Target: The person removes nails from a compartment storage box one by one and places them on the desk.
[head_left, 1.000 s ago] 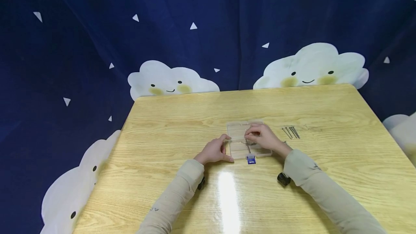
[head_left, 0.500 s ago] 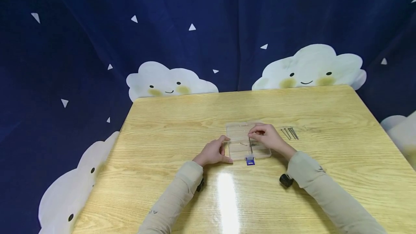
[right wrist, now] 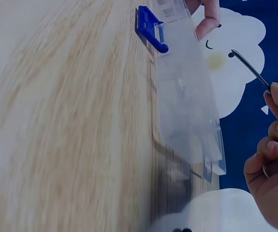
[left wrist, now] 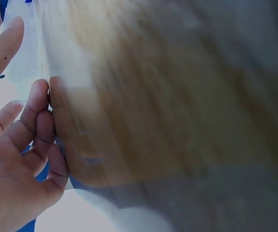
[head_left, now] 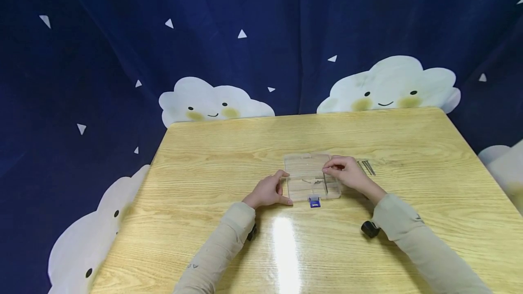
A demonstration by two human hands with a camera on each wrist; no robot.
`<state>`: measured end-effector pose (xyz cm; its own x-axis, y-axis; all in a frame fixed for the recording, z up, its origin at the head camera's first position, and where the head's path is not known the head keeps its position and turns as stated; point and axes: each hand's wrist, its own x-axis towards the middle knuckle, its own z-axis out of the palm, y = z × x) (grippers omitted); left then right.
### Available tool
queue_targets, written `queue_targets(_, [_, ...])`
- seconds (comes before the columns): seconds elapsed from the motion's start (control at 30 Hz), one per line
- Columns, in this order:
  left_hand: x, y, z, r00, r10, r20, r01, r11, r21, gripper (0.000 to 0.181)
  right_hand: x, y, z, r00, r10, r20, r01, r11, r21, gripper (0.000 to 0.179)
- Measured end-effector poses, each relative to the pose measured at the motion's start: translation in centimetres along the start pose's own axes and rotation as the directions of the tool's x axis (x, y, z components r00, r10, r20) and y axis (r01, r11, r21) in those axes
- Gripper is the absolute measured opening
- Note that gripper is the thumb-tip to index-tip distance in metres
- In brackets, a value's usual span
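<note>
A clear plastic compartment box [head_left: 300, 184] lies with its lid [head_left: 300, 163] folded back and a blue latch [head_left: 314, 202] at its front. My left hand [head_left: 267, 189] holds its left end, thumb at the front corner and index finger near the hinge. My right hand [head_left: 347, 172] pinches a long dark nail [right wrist: 251, 68] between thumb and fingertips. It points down over the right part of the box in the head view; its pointed end shows in the right wrist view. A few small dark pieces [head_left: 318, 182] lie in the box.
Several nails [head_left: 369, 167] lie on the wooden table [head_left: 212, 158] right of the box, partly behind my right hand. A blue curtain [head_left: 261, 35] with white clouds hangs behind the table. A black wrist camera [head_left: 370, 229] hangs under my right sleeve.
My right hand has moved rightward over the box with the nail, from its middle to its right part. My left hand stays at the box's left end.
</note>
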<state>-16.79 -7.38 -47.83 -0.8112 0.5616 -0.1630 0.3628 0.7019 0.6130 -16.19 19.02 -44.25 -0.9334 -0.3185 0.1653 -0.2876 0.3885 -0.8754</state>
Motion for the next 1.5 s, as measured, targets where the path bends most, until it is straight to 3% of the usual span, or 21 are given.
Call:
queue_targets(0.17, [-0.1, 0.0, 0.0, 1.000, 0.006, -0.004, -0.006, 1.000, -0.010, 0.074, -0.4, 1.0, -0.7, 1.000, -0.013, -0.001, 0.013, 1.000, -0.005, 0.007])
queue_targets(0.27, [-0.2, 0.1, -0.1, 1.000, 0.006, -0.005, -0.006, 1.000, -0.014, 0.074, -0.8, -0.2, -1.2, 1.000, -0.013, -0.013, 0.013, 1.000, -0.025, 0.006])
queue_targets(0.53, [-0.2, 0.1, -0.1, 1.000, 0.020, -0.009, -0.020, 1.000, -0.021, 0.073, -1.2, 2.9, -2.2, 1.000, -0.002, -0.010, 0.002, 0.999, -0.047, 0.011])
queue_targets(0.7, [-0.1, 0.0, -0.1, 1.000, 0.014, -0.011, -0.015, 1.000, -0.016, 0.074, -1.6, 3.5, -2.8, 1.000, -0.012, -0.014, 0.012, 0.999, -0.040, 0.011])
queue_targets(0.97, [0.0, -0.2, 0.1, 1.000, 0.011, -0.016, -0.011, 1.000, -0.005, 0.073, -2.3, 3.8, -4.3, 0.997, 0.064, 0.042, -0.062, 0.997, -0.043, 0.017])
queue_targets(1.2, [-0.1, -0.1, 0.1, 1.000, 0.015, -0.010, -0.016, 1.000, -0.027, 0.073, -2.8, 4.9, -5.8, 0.997, 0.044, 0.066, -0.041, 0.998, -0.050, 0.016])
queue_targets(1.5, [0.0, -0.4, 0.2, 1.000, 0.020, -0.014, -0.020, 1.000, -0.017, 0.073, -2.9, 5.7, -7.0, 0.990, 0.107, 0.088, -0.096, 0.988, -0.122, 0.016])
